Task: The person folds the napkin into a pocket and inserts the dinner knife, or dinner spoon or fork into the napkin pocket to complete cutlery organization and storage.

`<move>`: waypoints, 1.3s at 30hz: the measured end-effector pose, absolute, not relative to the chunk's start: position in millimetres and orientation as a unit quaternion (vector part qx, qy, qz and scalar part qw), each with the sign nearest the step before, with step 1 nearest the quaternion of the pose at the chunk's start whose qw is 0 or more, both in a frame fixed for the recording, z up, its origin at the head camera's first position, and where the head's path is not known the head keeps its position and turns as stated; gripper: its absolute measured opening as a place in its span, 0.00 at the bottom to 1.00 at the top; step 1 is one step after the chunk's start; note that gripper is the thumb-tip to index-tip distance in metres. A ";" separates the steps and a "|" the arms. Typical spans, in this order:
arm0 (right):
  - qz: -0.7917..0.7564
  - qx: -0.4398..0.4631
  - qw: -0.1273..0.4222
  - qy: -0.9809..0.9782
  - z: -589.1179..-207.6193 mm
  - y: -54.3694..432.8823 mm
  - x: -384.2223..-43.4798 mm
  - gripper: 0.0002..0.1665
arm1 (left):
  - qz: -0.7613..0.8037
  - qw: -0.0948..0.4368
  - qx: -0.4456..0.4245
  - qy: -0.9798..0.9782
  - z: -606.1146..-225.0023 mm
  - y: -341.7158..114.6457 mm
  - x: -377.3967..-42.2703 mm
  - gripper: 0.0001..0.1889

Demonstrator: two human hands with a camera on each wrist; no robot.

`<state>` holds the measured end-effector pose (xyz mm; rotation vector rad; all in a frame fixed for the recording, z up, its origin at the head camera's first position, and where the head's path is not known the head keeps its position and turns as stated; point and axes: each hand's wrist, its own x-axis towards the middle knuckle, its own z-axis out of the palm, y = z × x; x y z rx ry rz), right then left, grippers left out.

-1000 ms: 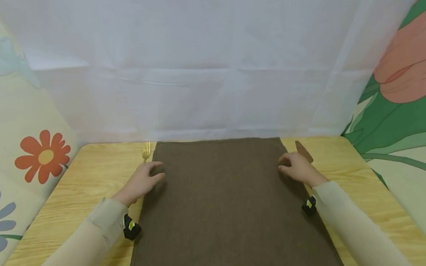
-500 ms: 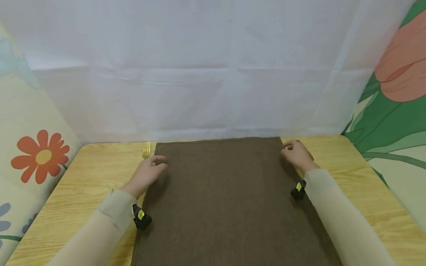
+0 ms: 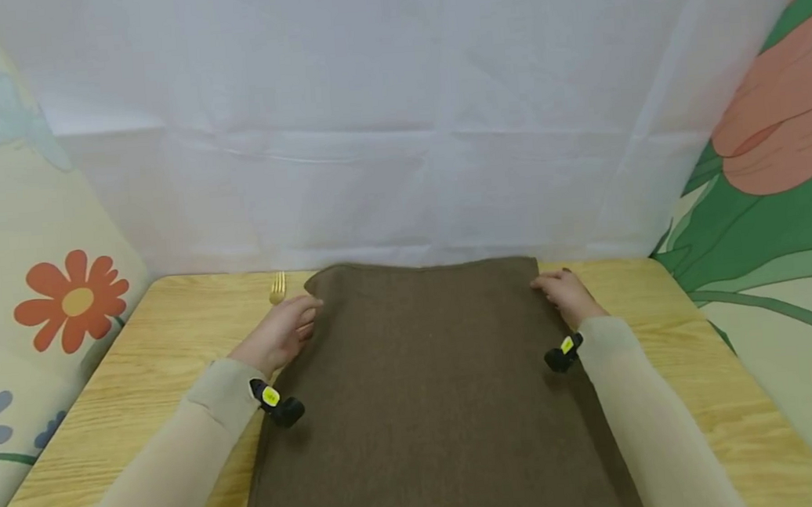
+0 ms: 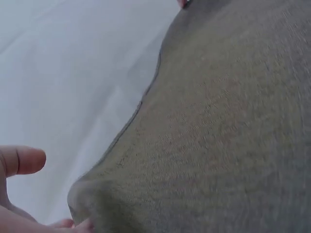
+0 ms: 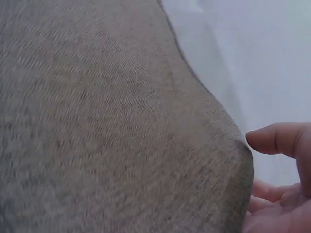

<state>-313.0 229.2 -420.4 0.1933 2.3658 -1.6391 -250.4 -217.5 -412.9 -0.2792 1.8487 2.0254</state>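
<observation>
A brown cloth (image 3: pixel 429 377) lies along the table, its far edge raised and wavy at the left corner. My left hand (image 3: pixel 286 334) pinches the cloth's left side near that corner. In the left wrist view, the cloth bunches at the lower fingers (image 4: pixel 83 225), while one digit sticks out apart from it. My right hand (image 3: pixel 568 295) pinches the opposite side near the far right corner. Seen from the right wrist, the upper digit's fingertip (image 5: pixel 253 141) is right at the cloth's edge, with other fingers partly hidden behind the fabric.
A gold fork (image 3: pixel 277 288) lies on the wooden table (image 3: pixel 145 366), just beyond my left hand and left of the cloth. A white sheet (image 3: pixel 369 130) hangs behind the table's far edge. Flower-patterned panels (image 3: pixel 775 275) flank both sides.
Both hands have moved slightly farther away and onto the cloth's sides. The cloth's far left corner has lifted and drawn inward. The brown blade beyond the right hand is now mostly hidden.
</observation>
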 end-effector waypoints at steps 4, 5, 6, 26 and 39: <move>-0.602 0.072 0.119 0.786 -421.9 226.4 -314.9 0.33 | 0.753 0.208 -0.119 0.613 -410.0 -215.9 -250.6 0.39; -0.611 0.077 0.112 0.780 -422.4 225.3 -315.5 0.32 | 0.759 0.204 -0.128 0.605 -409.4 -215.7 -250.6 0.38; -0.619 0.085 0.103 0.774 -423.1 223.9 -316.3 0.31 | 0.764 0.195 -0.137 0.599 -408.7 -215.6 -250.3 0.37; -0.596 0.125 -0.047 0.792 -419.2 211.3 -325.9 0.21 | 0.676 0.104 -0.064 0.727 -415.3 -241.4 -261.1 0.33; -0.637 0.083 -0.032 0.766 -398.5 217.2 -322.7 0.18 | 0.648 0.095 -0.006 0.756 -399.7 -252.4 -264.0 0.33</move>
